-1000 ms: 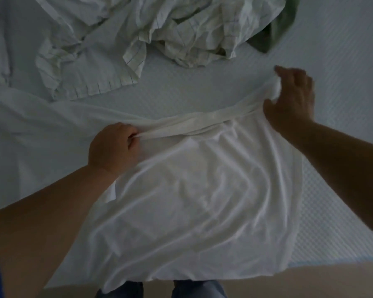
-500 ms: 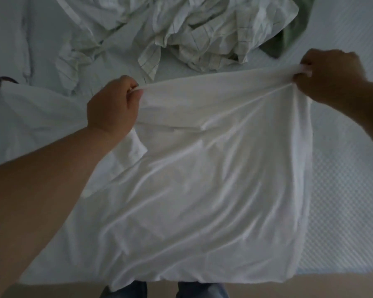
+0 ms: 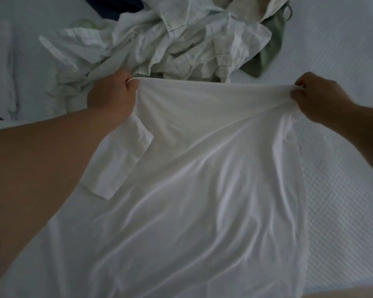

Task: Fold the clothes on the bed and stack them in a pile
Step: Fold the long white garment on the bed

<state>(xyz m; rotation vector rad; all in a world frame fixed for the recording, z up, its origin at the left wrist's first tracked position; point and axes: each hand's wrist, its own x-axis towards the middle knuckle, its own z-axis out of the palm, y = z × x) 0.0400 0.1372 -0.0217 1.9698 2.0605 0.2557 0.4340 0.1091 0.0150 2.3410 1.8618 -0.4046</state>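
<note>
Presently: white T-shirt (image 3: 202,179), spread over near edge of bed (image 3: 342,190), far edge lifted and drawn taut. Left hand (image 3: 112,93) pinching one upper corner; right hand (image 3: 319,97) pinching the other, fingers curled round cloth. Sleeve (image 3: 119,160) lying loose under left forearm. Risks, judged: uneven pull leaving a skewed fold; sleeve bunching inside; lower hem sliding off bed edge. Beyond: crumpled checked shirt (image 3: 181,44), green garment (image 3: 269,52), dark blue cloth (image 3: 121,5) heaped unfolded. Surface: pale quilted bedcover. Room dim.
</note>
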